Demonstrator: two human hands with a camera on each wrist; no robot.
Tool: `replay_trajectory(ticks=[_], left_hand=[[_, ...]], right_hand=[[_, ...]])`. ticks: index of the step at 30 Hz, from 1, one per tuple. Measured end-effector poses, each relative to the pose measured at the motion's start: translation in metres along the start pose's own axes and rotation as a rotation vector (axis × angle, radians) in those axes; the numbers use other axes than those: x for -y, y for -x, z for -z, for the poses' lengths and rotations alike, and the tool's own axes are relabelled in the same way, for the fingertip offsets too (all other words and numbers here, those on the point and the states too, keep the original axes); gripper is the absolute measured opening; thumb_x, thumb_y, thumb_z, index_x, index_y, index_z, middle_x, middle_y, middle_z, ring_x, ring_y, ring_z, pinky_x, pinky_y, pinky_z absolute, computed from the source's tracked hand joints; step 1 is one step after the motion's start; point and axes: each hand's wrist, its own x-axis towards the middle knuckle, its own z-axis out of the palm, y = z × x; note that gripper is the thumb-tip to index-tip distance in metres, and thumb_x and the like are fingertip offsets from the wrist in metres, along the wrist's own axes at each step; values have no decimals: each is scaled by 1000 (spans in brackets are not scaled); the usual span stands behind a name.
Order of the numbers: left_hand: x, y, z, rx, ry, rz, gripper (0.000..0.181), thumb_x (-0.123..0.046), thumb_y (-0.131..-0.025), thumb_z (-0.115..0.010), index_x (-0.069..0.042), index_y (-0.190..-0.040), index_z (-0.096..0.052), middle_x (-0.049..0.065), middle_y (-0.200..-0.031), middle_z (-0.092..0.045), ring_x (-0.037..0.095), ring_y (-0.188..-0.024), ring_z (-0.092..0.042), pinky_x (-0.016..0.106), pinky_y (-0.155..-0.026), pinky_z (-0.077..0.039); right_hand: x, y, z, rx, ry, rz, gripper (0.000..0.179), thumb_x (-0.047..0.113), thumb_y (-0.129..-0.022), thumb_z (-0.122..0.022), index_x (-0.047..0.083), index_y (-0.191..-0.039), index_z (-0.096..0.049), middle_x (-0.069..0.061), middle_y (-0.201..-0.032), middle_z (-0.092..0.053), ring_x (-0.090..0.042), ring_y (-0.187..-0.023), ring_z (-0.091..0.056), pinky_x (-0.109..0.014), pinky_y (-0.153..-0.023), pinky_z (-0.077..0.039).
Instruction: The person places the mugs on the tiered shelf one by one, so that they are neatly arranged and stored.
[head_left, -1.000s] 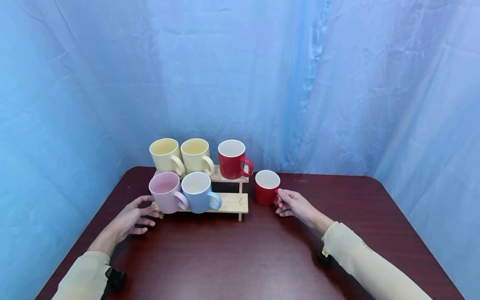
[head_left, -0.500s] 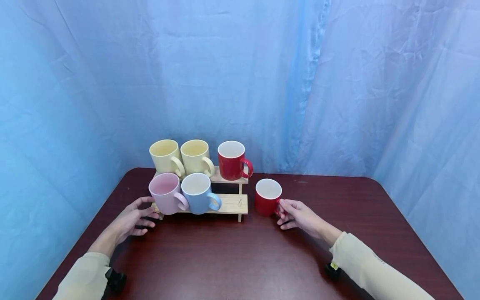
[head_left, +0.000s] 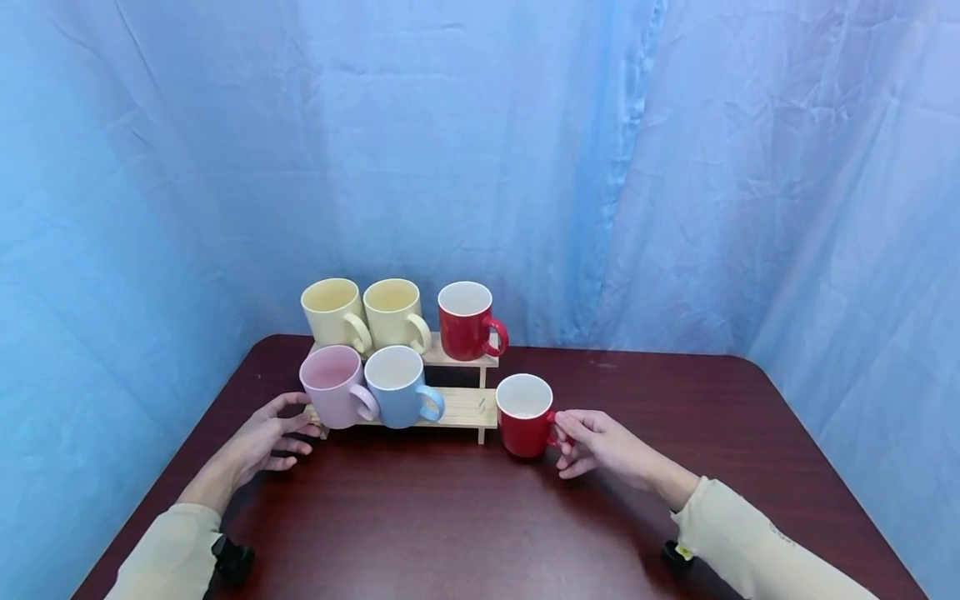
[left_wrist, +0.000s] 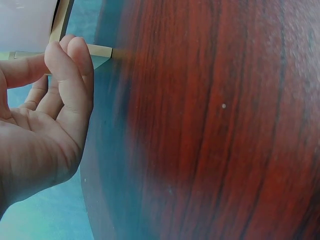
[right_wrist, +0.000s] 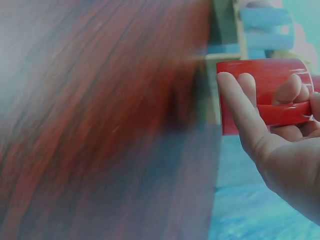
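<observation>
My right hand [head_left: 600, 446] pinches the handle of a red mug [head_left: 522, 432] with a white inside. Upright and seemingly raised off the table, this mug is just in front of the right end of a two-tier wooden rack [head_left: 463, 407]. In the right wrist view, fingers curl through the handle of the red mug [right_wrist: 270, 75]. My left hand [head_left: 266, 437] holds the left end of the lower tier between thumb and fingers, beside a pink mug [head_left: 330, 396]. The left wrist view has the hand [left_wrist: 55, 115] at the rack's leg [left_wrist: 100, 51], its grip partly hidden.
A light blue mug [head_left: 393, 396] stands beside the pink one on the lower tier, with bare wood to its right. On the upper tier are two yellow mugs [head_left: 327, 321] and another red mug [head_left: 461, 329]. Blue curtains [head_left: 480, 150] surround the dark table [head_left: 450, 525].
My right hand has brought the red mug toward me and slightly left, from beside the rack to in front of its right end. The left hand has stayed at the rack.
</observation>
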Motion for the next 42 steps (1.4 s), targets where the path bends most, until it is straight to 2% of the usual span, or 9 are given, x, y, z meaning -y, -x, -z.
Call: replay_trajectory(ticks=[8, 14, 21, 33, 42], left_hand=[[-2, 2, 1, 5, 1, -2, 54, -28, -105, -54, -15, -152, -30, 12, -113, -68, 26, -86, -67, 34, -64, -57], [-2, 2, 1, 1, 4, 0, 53, -26, -106, -54, -15, -152, -31, 13, -113, -68, 26, -85, -67, 34, -64, -57], [0, 1, 0, 3, 5, 7, 52, -26, -106, -52, -15, -152, -30, 13, -113, -68, 25, -84, -67, 33, -63, -57], [-1, 0, 1, 5, 3, 6, 53, -27, -106, -52, -16, -152, -30, 14, -115, -67, 26, -85, -67, 33, -62, -57], [-1, 0, 0, -1, 6, 9, 53, -27, -106, -53, -16, -152, -30, 13, -113, -68, 24, -84, -67, 32, -61, -56]], right_hand=[[32, 7, -3, 44, -57, 70, 30, 25, -110, -47, -1, -96, -49, -10, -80, -54, -27, -80, -70, -64, -87, -52], [47, -1, -6, 58, -8, 119, 30, 25, -109, -48, -3, -99, -50, -14, -83, -53, -31, -84, -69, -62, -87, -53], [46, -18, -17, 88, 2, 120, 32, 25, -109, -49, -5, -99, -48, -15, -83, -54, -33, -84, -70, -62, -88, -53], [38, -47, -35, 25, 47, 105, 36, 28, -108, -50, -6, -98, -52, -15, -82, -57, -35, -82, -69, -50, -84, -58], [30, -59, -39, 20, 17, 94, 38, 28, -109, -50, -9, -100, -50, -14, -83, -59, -30, -81, -70, -50, -83, -58]])
